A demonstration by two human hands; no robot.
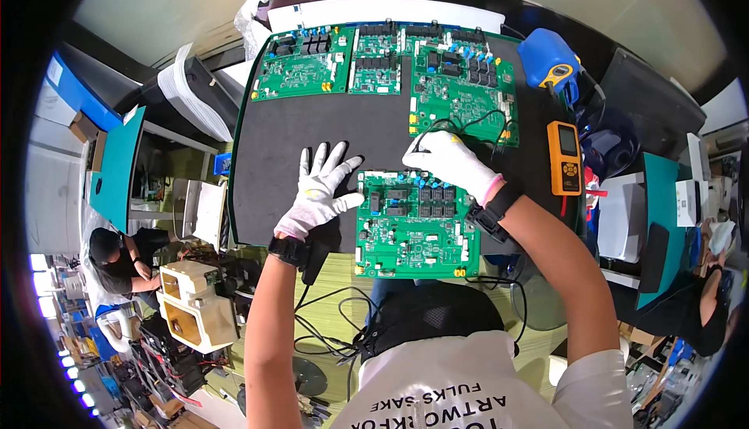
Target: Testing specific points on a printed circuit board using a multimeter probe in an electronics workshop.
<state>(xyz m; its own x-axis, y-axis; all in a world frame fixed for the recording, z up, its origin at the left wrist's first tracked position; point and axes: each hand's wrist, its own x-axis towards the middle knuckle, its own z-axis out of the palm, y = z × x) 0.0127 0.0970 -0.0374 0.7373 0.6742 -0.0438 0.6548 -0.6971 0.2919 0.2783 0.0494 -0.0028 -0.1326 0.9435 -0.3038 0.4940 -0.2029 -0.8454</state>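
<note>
While the left hand [317, 190] holds its fingers apart, handle the near circuit board [406, 235] by its edges; the right hand [454, 162] bunches its fingers, grip unclear.

Electronics workshop, from where I stand: green circuit boards [406, 253] spread on a dark-topped table [269, 148], orange handheld meter [563, 159] alongside. Teal-topped tables [117, 179] either side; another person [117, 256] near a cream machine housing [204, 304], left.
</note>
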